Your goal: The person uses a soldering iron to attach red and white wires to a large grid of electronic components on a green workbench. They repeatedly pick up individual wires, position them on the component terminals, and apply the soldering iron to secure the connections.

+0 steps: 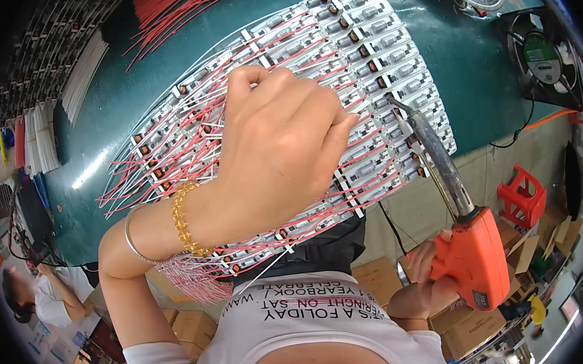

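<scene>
My right hand (426,262) is wrapped round the handle of an orange soldering gun (481,256). The gun's long metal barrel slants up and left, its tip at the right part of a wide panel of small circuit boards (398,57). Over the middle of that panel is my left hand (278,137), back upward and fingers curled closed; whatever it pinches is hidden beneath it. Thin red and white wires (190,131) run from the boards and spread to the left of this hand. Small components sit in rows on the boards.
Loose red wires (175,1) and a bundle of white wires (82,76) lie on the green table (109,125). A black fan (543,57) stands at the far right. Beyond the table are a red stool (524,195) and cardboard boxes (467,329). Another person (54,294) sits at lower left.
</scene>
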Demonstrator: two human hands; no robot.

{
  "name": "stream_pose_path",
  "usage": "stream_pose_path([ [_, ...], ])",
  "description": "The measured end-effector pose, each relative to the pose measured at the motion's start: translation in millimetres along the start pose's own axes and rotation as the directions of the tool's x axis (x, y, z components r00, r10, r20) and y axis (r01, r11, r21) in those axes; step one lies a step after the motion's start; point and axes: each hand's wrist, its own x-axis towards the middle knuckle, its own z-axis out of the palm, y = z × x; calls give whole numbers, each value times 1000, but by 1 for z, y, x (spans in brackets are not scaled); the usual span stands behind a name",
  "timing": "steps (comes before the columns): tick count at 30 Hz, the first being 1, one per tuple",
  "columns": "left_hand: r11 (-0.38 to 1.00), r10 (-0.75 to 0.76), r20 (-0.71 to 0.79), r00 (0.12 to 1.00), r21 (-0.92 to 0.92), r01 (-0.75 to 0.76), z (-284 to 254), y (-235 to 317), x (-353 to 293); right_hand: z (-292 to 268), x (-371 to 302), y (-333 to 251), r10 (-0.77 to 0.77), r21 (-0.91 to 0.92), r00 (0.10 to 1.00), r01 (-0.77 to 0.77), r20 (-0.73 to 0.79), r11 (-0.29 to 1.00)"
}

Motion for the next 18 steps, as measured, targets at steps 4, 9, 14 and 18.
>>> stream_pose_path([
  [4, 999, 32, 13, 999, 8, -32, 4, 0, 2, 5, 0, -9, 29, -119, 998, -22, 57, 993],
  [9, 999, 29, 11, 1000, 33, -29, 4, -1, 0, -8, -9, -10, 129, -304, 991, -110, 43, 946],
  [14, 998, 41, 5, 999, 41, -42, 4, -1, 0, -21, -9, 11, -79, -254, 987, 113, 142, 961],
  [18, 998, 43, 19, 999, 41, -44, 5, 1, 1, -3, -4, -5, -3, -109, 996, 13, 94, 994],
])
